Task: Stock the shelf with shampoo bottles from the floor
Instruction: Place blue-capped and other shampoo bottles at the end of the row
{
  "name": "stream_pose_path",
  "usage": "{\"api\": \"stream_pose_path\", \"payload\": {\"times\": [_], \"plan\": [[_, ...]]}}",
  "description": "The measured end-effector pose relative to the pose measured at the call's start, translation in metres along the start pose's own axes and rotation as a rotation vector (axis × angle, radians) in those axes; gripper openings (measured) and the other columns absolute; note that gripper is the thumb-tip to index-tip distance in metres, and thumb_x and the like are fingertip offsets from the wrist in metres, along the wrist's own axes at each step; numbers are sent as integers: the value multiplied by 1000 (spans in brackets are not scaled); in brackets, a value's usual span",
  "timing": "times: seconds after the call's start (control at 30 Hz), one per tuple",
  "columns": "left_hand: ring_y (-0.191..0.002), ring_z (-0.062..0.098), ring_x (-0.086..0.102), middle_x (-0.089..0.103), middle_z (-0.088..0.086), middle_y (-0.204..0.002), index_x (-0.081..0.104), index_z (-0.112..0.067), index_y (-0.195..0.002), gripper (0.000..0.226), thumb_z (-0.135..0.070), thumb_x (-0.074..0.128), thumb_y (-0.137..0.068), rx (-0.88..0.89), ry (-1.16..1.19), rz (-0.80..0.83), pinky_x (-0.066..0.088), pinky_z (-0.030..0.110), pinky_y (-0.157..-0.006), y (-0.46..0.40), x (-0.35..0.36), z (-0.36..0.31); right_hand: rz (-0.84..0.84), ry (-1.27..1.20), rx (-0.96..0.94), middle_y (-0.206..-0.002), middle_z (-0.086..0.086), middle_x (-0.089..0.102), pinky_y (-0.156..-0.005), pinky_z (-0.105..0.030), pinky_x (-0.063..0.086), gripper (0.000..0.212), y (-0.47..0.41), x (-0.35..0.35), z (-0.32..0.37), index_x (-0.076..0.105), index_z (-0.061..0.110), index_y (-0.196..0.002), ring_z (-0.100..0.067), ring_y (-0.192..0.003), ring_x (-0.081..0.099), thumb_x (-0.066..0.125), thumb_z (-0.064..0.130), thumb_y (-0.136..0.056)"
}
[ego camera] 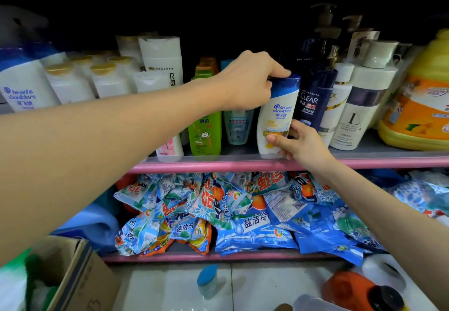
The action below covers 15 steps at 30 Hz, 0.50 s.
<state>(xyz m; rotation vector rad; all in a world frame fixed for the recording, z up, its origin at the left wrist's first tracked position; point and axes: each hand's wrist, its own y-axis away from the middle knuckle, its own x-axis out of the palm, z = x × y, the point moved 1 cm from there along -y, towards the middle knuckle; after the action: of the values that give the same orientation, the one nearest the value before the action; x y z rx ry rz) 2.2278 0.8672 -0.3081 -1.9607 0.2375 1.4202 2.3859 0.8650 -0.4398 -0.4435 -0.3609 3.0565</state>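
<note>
A white Head & Shoulders shampoo bottle (277,119) with a blue cap stands at the front edge of the pink-edged shelf (243,163), between a teal bottle (238,126) and a dark blue Clear bottle (312,102). My left hand (247,80) grips its blue cap from above. My right hand (295,140) holds the bottle's lower right side, thumb across the front label. On the tiled floor below stand a small clear bottle with a blue cap (207,281) and an orange bottle (347,289) lying beside a white one (384,272).
The shelf is crowded with bottles: white ones with gold caps (104,80) at left, a green bottle (206,128), white pump bottles (359,106) and a yellow jug (420,102) at right. Blue detergent bags (243,213) fill the lower shelf. A cardboard box (80,276) sits bottom left.
</note>
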Motion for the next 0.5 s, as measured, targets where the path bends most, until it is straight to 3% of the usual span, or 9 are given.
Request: {"api": "stream_pose_path", "payload": {"times": [0.23,0.37,0.5], "plan": [[-133,22,40,51,1,-142,48,-22,-139,52,-2,42,-92,-8,9,9,36,30,-106,5,4,0,-8,10,13,-92,3,69,-49,-13,44,25,4,0,6,63,21,-106,6,-57,59,73,19,-83],[-133,14,41,50,-3,-143,47,-21,-140,49,-8,47,-92,9,85,-49,28,16,-102,12,2,-5,-121,114,35,-109,0,67,-70,-27,55,41,17,-1,17,59,15,-118,-9,-93,64,75,27,-81],[-116,2,51,60,-7,-129,55,-21,-132,41,-12,49,-93,61,193,-139,32,7,-91,46,-3,-10,-309,164,56,-107,-3,65,-73,-34,54,37,45,6,31,51,16,-117,-16,-87,64,69,27,-86]]}}
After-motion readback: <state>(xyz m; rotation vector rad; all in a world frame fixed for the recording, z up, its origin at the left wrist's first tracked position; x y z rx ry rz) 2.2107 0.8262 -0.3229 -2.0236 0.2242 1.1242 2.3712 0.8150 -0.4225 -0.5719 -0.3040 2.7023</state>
